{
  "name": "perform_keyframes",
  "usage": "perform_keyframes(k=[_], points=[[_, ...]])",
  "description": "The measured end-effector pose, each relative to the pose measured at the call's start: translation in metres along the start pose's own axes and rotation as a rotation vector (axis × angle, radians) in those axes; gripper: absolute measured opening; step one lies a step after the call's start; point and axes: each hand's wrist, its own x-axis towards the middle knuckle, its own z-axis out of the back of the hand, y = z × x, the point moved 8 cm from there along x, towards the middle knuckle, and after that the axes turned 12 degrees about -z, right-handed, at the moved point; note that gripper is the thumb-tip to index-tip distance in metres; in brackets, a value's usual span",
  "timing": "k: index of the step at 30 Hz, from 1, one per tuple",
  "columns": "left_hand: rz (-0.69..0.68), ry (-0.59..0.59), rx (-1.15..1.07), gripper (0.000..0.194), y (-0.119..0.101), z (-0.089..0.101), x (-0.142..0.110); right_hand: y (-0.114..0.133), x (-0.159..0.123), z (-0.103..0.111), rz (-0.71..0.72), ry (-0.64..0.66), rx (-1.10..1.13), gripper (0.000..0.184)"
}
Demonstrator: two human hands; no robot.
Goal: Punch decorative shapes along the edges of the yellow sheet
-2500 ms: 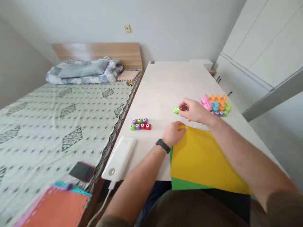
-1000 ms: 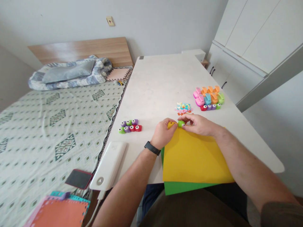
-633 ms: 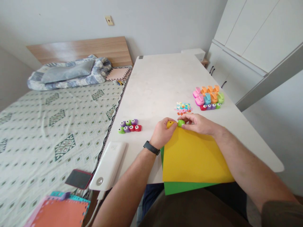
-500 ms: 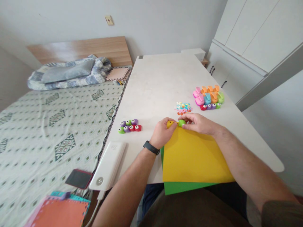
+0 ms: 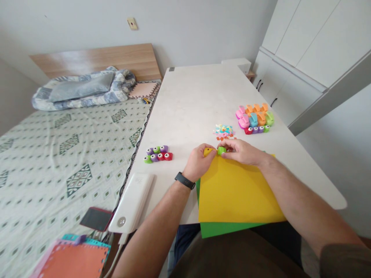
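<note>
My left hand (image 5: 200, 160) pinches the far left corner of a yellow sheet of paper (image 5: 237, 193), where a small dark hole shows. Between the fingers of my right hand (image 5: 240, 151) is a small green craft punch (image 5: 222, 150), set at the sheet's far edge close to my left fingertips. Whether the paper is inside the punch's slot I cannot tell. Under the yellow sheet lies a green sheet (image 5: 232, 229), which sticks out at the near edge. Just beyond my hands is a pile of small coloured paper cut-outs (image 5: 223, 132).
Small punches (image 5: 158, 154) in purple, green and red stand on the left of the white table (image 5: 191, 96). Larger punches (image 5: 255, 117) are grouped at the right. A white power bank (image 5: 131, 202) with a cable lies at the left edge, beside a bed (image 5: 43, 154).
Both hands keep nearly the same place and hold on the paper and the punch. The whole view has shifted very slightly.
</note>
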Motion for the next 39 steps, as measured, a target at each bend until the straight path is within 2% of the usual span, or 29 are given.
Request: perform_keyframes(k=[7, 19, 26, 29, 35, 39], points=[[-0.003, 0.010, -0.017, 0.024, -0.001, -0.001, 0.000, 0.000, 0.002, -0.001, 0.003, -0.059, -0.066, 0.027], [0.024, 0.005, -0.025, 0.024, -0.001, -0.001, 0.000, 0.004, 0.004, -0.004, 0.000, -0.037, -0.055, 0.022], [0.008, -0.007, 0.012, 0.034, 0.000, 0.001, 0.000, 0.006, 0.003, -0.005, 0.007, -0.037, -0.065, 0.020], [-0.007, 0.008, 0.013, 0.032, 0.002, 0.000, 0.000, 0.007, 0.002, -0.005, 0.005, -0.035, -0.052, 0.021], [0.059, 0.070, 0.079, 0.023, 0.006, 0.001, -0.002, 0.009, 0.000, -0.005, 0.006, -0.038, -0.041, 0.022], [0.085, 0.079, 0.075, 0.024, 0.009, 0.000, -0.003, 0.010, -0.001, -0.004, 0.010, -0.030, -0.036, 0.021]])
